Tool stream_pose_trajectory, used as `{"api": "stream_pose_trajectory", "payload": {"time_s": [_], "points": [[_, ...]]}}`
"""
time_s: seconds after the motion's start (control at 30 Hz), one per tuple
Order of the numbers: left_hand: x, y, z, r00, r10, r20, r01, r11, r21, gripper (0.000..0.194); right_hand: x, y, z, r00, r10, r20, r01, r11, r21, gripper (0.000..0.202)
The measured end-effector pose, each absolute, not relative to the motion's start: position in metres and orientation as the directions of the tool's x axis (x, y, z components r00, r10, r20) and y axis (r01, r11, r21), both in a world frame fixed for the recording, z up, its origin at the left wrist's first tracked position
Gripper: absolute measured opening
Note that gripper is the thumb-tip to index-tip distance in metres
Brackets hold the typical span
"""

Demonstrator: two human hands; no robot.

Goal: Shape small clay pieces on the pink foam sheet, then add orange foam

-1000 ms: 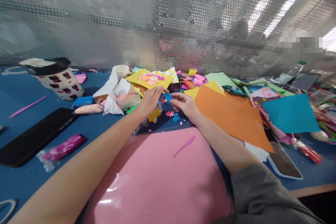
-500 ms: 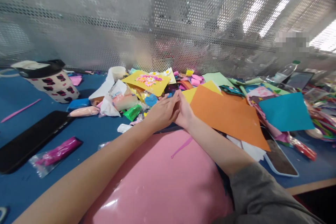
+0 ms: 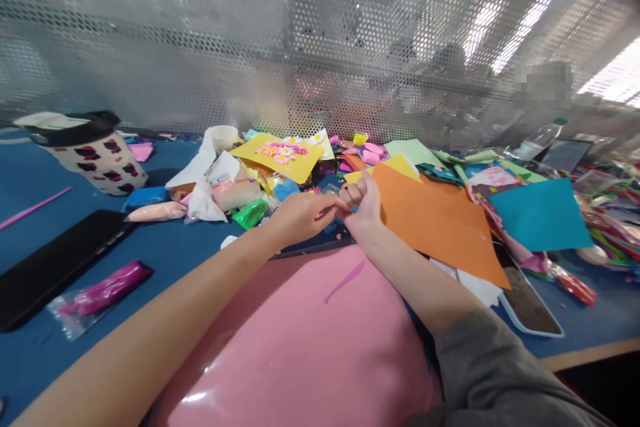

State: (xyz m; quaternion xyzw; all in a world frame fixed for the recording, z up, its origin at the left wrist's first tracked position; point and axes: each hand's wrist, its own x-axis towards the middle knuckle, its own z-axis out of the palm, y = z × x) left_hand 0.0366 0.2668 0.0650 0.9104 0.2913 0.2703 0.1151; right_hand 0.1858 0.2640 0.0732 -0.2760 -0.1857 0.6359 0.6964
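Near the middle of the view my left hand [image 3: 303, 217] meets my right hand [image 3: 364, 205], fingertips against fingers. The left fingers are pressed together, pointing right. My right hand is closed, its fingers curled. Anything between the fingertips is too small to make out. Below them lies a glossy pink surface [image 3: 300, 340] with a thin magenta tool [image 3: 344, 281] on it. Just right of my right hand is an orange sheet [image 3: 440, 223].
A patterned cup [image 3: 105, 160], a black case [image 3: 55, 263] and a magenta clay packet [image 3: 107, 290] are at the left. Yellow paper with small flowers [image 3: 277, 157] lies behind the hands. A blue sheet [image 3: 543, 215] and a phone [image 3: 530, 300] lie right.
My hands have gone from palms nearly together to touching only at the fingers. The right fingers have curled, and the left hand has turned flatter and lower.
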Motion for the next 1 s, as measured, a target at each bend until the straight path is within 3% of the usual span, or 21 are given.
{"api": "stream_pose_trajectory", "payload": {"time_s": [0.1, 0.2, 0.33, 0.4, 0.53, 0.63, 0.73, 0.83, 0.9, 1.0], "points": [[0.029, 0.272, 0.070, 0.613, 0.666, 0.425, 0.533, -0.746, 0.400, 0.031, 0.189, 0.268, 0.072, 0.042, 0.999, -0.018, -0.728, 0.019, -0.685, 0.063], [0.021, 0.279, 0.077, 0.502, 0.747, 0.436, 0.606, -0.663, 0.439, 0.031, 0.192, 0.279, 0.065, 0.053, 0.999, 0.005, -0.664, 0.039, -0.746, 0.047], [0.013, 0.287, 0.085, 0.496, 0.801, 0.335, 0.667, -0.598, 0.444, 0.030, 0.201, 0.296, 0.058, 0.146, 0.989, 0.018, -0.388, 0.074, -0.919, 0.024], [0.011, 0.288, 0.088, 0.522, 0.805, 0.282, 0.712, -0.594, 0.374, 0.030, 0.206, 0.298, 0.059, 0.126, 0.986, 0.110, -0.214, 0.135, -0.967, 0.029], [0.014, 0.283, 0.093, 0.609, 0.769, 0.196, 0.771, -0.631, 0.079, 0.036, 0.213, 0.267, 0.066, -0.042, 0.972, 0.232, 0.168, 0.236, -0.957, 0.033], [0.020, 0.274, 0.090, 0.669, 0.730, 0.142, 0.739, -0.674, -0.013, 0.037, 0.220, 0.219, 0.066, -0.307, 0.926, 0.221, 0.496, 0.354, -0.793, 0.031], [0.031, 0.261, 0.081, 0.733, 0.678, 0.059, 0.679, -0.734, -0.005, 0.034, 0.236, 0.175, 0.057, -0.446, 0.858, 0.255, 0.775, 0.513, -0.369, 0.033], [0.041, 0.249, 0.073, 0.789, 0.615, -0.010, 0.615, -0.789, 0.003, 0.028, 0.260, 0.156, 0.047, -0.335, 0.909, 0.247, 0.933, 0.357, -0.049, 0.045], [0.045, 0.244, 0.073, 0.805, 0.593, 0.001, 0.593, -0.805, -0.003, 0.028, 0.275, 0.158, 0.044, -0.174, 0.955, 0.241, 0.985, 0.173, 0.026, 0.049], [0.044, 0.241, 0.077, 0.807, 0.587, 0.056, 0.589, -0.808, -0.009, 0.031, 0.287, 0.166, 0.043, -0.103, 0.966, 0.238, 0.995, 0.097, 0.038, 0.044]]}}
